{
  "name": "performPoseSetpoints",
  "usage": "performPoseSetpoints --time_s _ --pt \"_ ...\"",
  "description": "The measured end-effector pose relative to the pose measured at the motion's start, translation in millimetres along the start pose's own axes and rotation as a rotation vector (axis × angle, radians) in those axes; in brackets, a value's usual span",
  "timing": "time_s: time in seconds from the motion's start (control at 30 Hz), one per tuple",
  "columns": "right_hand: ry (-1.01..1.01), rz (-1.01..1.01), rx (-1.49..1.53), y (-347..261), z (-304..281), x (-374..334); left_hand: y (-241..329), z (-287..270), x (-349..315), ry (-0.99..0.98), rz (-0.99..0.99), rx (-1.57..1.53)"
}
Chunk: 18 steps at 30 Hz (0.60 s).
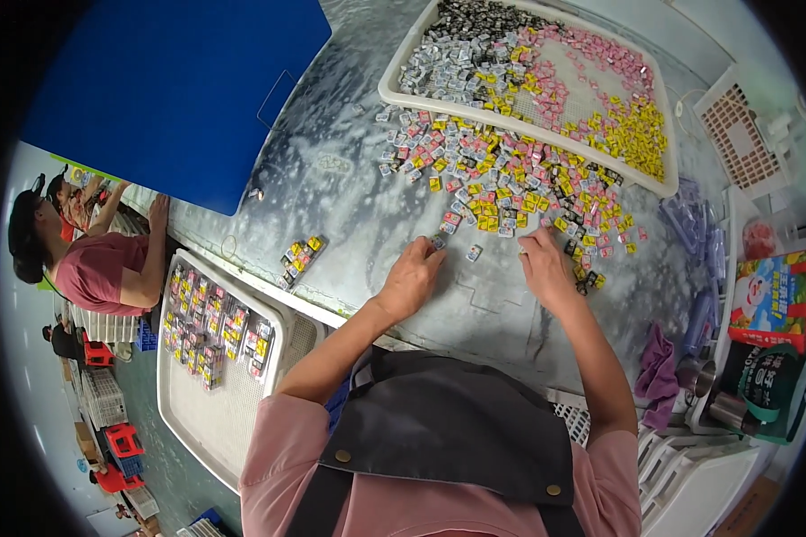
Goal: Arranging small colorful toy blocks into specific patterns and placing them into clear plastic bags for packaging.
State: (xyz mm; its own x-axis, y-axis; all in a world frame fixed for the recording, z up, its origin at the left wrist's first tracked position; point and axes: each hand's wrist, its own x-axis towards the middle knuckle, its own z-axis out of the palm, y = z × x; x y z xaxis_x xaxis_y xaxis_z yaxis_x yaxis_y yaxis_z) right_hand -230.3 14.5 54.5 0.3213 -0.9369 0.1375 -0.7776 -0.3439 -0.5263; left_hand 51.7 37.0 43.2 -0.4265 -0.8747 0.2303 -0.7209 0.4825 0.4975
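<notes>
On the grey table lies a loose heap of small rectangular pieces in pink, yellow, black and pale blue-white. My left hand is at the heap's near edge, thumb and fingers closed on a small dark-and-pale piece. To its right, my right hand also has its fingers pinched together; what they hold, if anything, is too small to make out. One pale piece lies alone between the hands. Farther left, a short row of joined pieces rests near the table edge.
A white tray of pieces grouped by colour stands behind the heap. Lower left, another white tray holds packed rows. A blue board covers the far left, beside a person in a red shirt. A purple cloth hangs at right.
</notes>
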Motion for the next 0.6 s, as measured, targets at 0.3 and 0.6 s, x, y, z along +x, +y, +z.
performPoseSetpoints --time_s 0.3,0.6 --pt "-0.09 -0.001 0.225 -23.8 29.4 10.8 11.5 16.5 41.9 -0.034 0.043 -0.2" --pt "0.066 0.021 0.187 -16.7 13.9 16.8 27.8 20.5 61.0 0.0 0.001 -0.243"
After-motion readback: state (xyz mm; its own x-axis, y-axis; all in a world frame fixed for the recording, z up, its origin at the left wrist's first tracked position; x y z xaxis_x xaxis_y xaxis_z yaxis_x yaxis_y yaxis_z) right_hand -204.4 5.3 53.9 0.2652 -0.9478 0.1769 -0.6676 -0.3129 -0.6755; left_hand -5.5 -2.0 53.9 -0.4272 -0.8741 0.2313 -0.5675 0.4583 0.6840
